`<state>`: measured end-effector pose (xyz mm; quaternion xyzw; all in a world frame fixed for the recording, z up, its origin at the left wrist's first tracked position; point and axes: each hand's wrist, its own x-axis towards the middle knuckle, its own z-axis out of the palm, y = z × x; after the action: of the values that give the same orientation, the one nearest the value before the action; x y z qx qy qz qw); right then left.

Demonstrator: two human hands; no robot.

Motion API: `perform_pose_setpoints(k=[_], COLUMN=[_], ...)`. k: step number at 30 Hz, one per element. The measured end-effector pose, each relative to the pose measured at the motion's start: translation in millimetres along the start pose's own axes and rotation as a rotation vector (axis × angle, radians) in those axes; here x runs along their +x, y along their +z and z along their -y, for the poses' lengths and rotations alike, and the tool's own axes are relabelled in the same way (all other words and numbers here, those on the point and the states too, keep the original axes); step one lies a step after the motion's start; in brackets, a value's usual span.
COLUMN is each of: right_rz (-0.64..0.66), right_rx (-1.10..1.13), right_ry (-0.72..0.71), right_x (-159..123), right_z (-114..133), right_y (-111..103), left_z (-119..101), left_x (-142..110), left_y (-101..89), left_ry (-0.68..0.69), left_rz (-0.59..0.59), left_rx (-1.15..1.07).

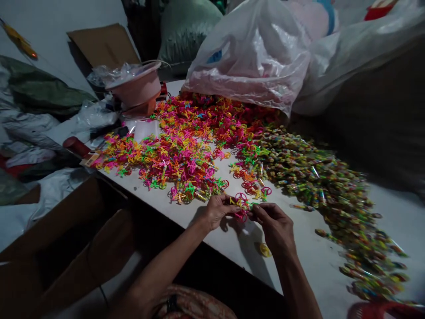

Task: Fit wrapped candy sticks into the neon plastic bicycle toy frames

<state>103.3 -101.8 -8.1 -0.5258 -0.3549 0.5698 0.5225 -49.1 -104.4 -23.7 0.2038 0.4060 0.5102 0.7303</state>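
Note:
Over the front edge of the white table [172, 212], my left hand [217, 212] pinches small pink and yellow plastic pieces [242, 200], one of them ring-shaped. Close beside it, my right hand [275, 221] has thumb and fingers pressed together at the right side of these pieces, by a green bit. What exactly lies between the right fingertips is too small to make out. A small yellow piece [264, 249] rests on the table below my right hand. Just beyond the hands spreads a heap of loose pink, orange, yellow and green plastic pieces [186, 164].
Filled clear tubes [308, 177] lie piled along the right. A large translucent plastic bag [252, 57] stands behind the heap. Pink basins [136, 88] and a dark red cylinder [75, 146] sit at the left. An open cardboard box [66, 221] is below the table's left edge.

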Motion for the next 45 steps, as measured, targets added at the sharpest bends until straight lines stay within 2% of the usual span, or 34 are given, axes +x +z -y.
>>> perform_pose_setpoints(k=[4, 11, 15, 19, 23, 30, 36, 38, 43, 45], right_rz=[0.025, 0.135, 0.116, 0.139, 0.074, 0.106, 0.155, 0.148, -0.004, -0.016], right_rx=[-0.024, 0.075, 0.081, 0.121, 0.071, -0.028, 0.036, 0.034, -0.125, -0.15], right_ry=[0.0, 0.167, 0.164, 0.181, 0.096, 0.02, 0.119, 0.116, -0.097, -0.12], right_x=[-0.8, -3.5, -7.2, -12.3, -16.1, -15.9, -15.7, -17.7, -30.4, -31.1], right_z=[-0.5, 0.0, -3.5, -6.9, -3.7, 7.0, 1.0, -1.2, -11.0, -17.7], right_y=[1.2, 7.1, 9.0, 9.0, 9.6, 8.7, 11.6, 15.3, 37.4, 45.1], left_z=[-2.3, -10.9, -15.5, -16.4, -12.6, -9.7, -14.6, -16.1, -17.0, -20.3], left_x=[-3.0, -14.6, -21.4, -24.7, -24.8, -26.0, -28.3, -29.9, -32.5, -31.7], left_y=[-3.9, -8.9, -9.0, -6.7, -6.2, -9.3, -11.6, -11.9, -13.6, -17.4], left_ry=[-0.017, -0.164, -0.144, -0.184, -0.151, -0.098, -0.126, -0.099, 0.125, 0.186], left_rz=[0.025, 0.087, 0.069, 0.099, 0.071, 0.081, 0.106, 0.081, -0.106, -0.141], left_rx=[0.02, 0.05, 0.056, 0.067, 0.07, 0.051, 0.094, 0.137, 0.328, 0.446])
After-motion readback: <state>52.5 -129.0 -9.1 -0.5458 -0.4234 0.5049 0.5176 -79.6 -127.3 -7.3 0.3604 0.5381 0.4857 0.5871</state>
